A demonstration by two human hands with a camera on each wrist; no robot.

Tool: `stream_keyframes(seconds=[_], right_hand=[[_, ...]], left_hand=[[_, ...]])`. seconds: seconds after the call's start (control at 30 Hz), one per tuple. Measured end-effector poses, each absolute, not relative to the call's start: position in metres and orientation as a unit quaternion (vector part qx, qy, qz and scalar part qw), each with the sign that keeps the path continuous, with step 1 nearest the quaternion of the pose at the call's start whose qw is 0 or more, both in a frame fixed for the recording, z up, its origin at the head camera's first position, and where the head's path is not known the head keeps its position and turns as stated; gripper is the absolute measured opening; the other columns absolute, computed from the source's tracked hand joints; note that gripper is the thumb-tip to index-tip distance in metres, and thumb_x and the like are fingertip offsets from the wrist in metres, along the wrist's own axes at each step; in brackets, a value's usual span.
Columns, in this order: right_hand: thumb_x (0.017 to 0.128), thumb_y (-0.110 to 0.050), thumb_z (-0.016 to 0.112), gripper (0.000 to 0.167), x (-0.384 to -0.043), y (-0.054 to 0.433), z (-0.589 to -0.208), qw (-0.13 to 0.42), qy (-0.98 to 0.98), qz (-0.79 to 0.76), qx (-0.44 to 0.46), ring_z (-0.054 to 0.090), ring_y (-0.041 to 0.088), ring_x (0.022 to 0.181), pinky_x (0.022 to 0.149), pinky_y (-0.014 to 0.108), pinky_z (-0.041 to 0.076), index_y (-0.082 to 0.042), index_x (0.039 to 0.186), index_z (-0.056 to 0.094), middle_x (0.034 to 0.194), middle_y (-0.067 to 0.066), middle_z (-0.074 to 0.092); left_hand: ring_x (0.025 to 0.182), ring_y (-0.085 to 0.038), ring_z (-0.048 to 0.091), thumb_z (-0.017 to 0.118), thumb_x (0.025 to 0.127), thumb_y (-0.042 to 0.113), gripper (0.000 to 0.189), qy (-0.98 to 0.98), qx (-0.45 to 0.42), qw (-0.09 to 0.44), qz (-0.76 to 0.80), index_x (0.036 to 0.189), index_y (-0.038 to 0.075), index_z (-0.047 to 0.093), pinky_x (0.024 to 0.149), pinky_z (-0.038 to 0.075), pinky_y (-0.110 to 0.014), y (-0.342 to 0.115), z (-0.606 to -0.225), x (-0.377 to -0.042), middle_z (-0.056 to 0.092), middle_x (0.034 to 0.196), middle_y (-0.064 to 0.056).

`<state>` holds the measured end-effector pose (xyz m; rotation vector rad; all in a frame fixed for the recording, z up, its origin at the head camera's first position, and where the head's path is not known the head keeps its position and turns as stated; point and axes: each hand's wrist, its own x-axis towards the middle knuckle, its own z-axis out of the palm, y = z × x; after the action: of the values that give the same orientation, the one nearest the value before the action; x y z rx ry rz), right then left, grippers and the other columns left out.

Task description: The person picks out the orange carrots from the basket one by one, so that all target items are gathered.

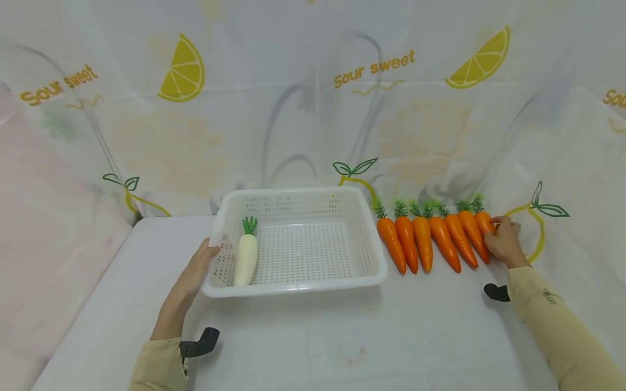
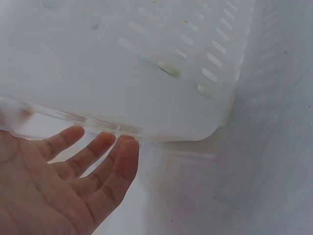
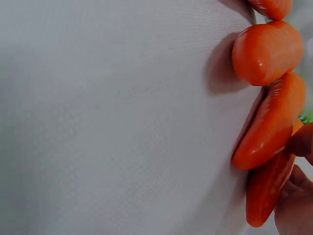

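A white perforated plastic basket [image 1: 298, 288] stands on the table, with a white radish [image 1: 246, 255] lying inside along its left wall. My left hand [image 1: 192, 271] grips the basket's left rim; in the left wrist view its fingers [image 2: 105, 142] reach under the lip. To the right of the basket, several orange carrots [image 1: 421, 244] with green tops lie side by side in a row. At the row's right end my right hand [image 1: 506, 241] holds the last carrot [image 1: 483, 221] between thumb and fingers. The right wrist view shows that carrot [image 3: 266, 196] close against its neighbour.
A white cloth covers the table [image 1: 313, 347]. Behind it hangs a pale curtain [image 1: 293, 136] printed with lemons and lettering, reaching down to the back of the basket and the carrot tops. Dark straps with a black mount [image 1: 207, 341] sit at the wrists.
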<state>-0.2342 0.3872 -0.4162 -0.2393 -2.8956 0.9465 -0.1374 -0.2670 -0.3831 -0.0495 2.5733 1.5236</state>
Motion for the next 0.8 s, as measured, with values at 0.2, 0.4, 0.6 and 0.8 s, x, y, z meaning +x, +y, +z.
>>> stream_keyframes(seconds=[0.2,0.4,0.6,0.8], right_hand=[[0.092,-0.006,0.034,0.045,-0.2335,0.3869,-0.4184,0.057,-0.948,0.306,-0.069,0.033,0.049,0.103,0.088,0.057,0.032,0.019,0.13,0.027,0.121,0.042,0.026],[0.096,-0.01,0.032,0.053,-0.2335,0.3841,-0.4154,0.024,-0.947,0.311,-0.075,0.03,0.054,0.117,0.097,0.064,0.029,0.019,0.138,0.02,0.132,0.043,0.025],[0.097,-0.015,0.03,0.057,-0.2339,0.3862,-0.4134,0.011,-0.953,0.299,-0.053,0.028,0.057,0.121,0.099,0.065,0.026,0.017,0.141,0.016,0.134,0.045,0.027],[0.098,-0.019,0.029,0.058,-0.2314,0.3873,-0.4129,-0.002,-0.953,0.297,-0.057,0.028,0.058,0.121,0.097,0.065,0.028,0.015,0.143,0.014,0.137,0.044,0.024]], left_hand=[[0.128,-0.047,0.043,0.014,0.101,0.039,0.059,0.858,-0.018,0.077,0.507,0.151,0.009,0.007,0.097,0.04,-0.058,-0.2667,-0.3828,-0.137,0.029,0.148,-0.027],[0.13,-0.046,0.04,0.014,0.101,0.04,0.06,0.86,-0.022,0.079,0.504,0.152,0.011,0.004,0.099,0.037,-0.059,-0.2691,-0.3831,-0.1365,0.025,0.151,-0.026],[0.13,-0.046,0.04,0.014,0.101,0.04,0.059,0.86,-0.022,0.077,0.505,0.152,0.012,0.005,0.1,0.036,-0.061,-0.2701,-0.3852,-0.1367,0.025,0.151,-0.026],[0.131,-0.047,0.038,0.014,0.101,0.039,0.059,0.859,-0.02,0.078,0.506,0.152,0.011,0.005,0.101,0.034,-0.062,-0.2693,-0.3861,-0.1376,0.024,0.152,-0.026]])
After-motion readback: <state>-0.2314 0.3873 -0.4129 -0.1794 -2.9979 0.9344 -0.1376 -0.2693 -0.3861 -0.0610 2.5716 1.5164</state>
